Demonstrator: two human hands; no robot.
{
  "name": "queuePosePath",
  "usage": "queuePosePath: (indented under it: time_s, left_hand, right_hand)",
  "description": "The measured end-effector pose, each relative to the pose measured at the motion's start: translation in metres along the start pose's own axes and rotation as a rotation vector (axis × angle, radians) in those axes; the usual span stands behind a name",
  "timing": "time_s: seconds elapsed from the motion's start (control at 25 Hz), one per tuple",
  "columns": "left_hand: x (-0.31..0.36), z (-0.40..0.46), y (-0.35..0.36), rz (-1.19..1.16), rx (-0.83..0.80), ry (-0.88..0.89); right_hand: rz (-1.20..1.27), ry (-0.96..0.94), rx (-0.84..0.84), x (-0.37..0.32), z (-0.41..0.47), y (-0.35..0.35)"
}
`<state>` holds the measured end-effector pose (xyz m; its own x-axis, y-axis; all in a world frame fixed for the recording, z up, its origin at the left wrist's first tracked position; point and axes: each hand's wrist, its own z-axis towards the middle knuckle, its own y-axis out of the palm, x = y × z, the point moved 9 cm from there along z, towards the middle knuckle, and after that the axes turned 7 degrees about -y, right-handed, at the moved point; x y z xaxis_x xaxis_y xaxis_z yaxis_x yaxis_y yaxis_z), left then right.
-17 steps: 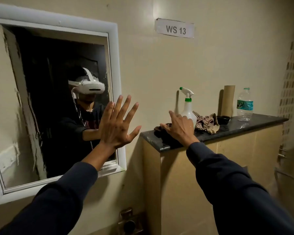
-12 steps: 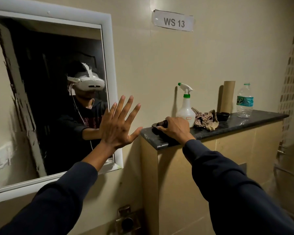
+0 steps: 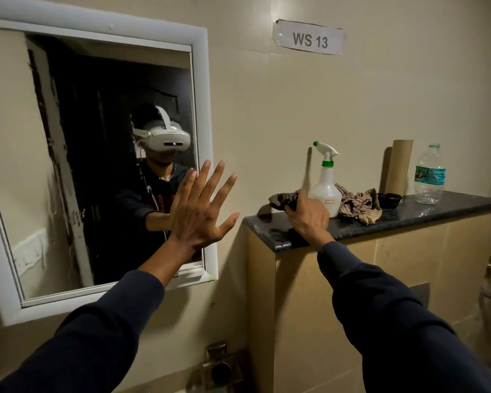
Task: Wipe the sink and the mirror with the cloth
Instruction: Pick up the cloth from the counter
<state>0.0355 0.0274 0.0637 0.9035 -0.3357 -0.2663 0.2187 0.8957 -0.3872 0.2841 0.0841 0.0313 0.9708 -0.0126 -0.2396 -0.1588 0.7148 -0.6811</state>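
Note:
A white-framed mirror [image 3: 68,165] hangs on the wall at the left and reflects a person with a headset. My left hand [image 3: 201,208] is raised in front of its lower right corner, fingers straight and spread, palm toward the glass. My right hand [image 3: 306,215] grips a dark striped cloth [image 3: 284,200] and holds it a little above the left end of a dark stone ledge [image 3: 437,211]. The sink is not in view.
On the ledge stand a white spray bottle [image 3: 325,191] with a green collar, a second crumpled striped cloth [image 3: 357,205], a small dark bowl [image 3: 389,199], a cardboard tube [image 3: 398,168] and a water bottle [image 3: 430,177]. A metal fitting [image 3: 220,370] sits low on the wall.
My right hand has closed on the dark cloth and lifted it off the ledge. My left hand has stayed spread before the mirror.

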Motion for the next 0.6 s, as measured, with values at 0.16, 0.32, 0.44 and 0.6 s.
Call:
queuePosePath:
  time_s: [0.16, 0.32, 0.44, 0.6]
  left_hand:
    - [-0.025, -0.002, -0.017, 0.019, -0.010, -0.059]
    - [-0.053, -0.014, -0.042, 0.069, 0.004, -0.091]
    - [-0.083, -0.028, -0.065, 0.102, 0.026, -0.132]
    - [-0.134, -0.054, -0.097, 0.156, 0.049, -0.233]
  right_hand:
    - [0.243, -0.001, 0.234, -0.028, -0.001, -0.038]
    - [0.558, -0.014, 0.430, -0.068, -0.007, -0.068]
    - [0.714, -0.046, 0.528, -0.102, -0.018, -0.079]
    - [0.790, -0.154, 0.613, -0.157, -0.040, -0.085]
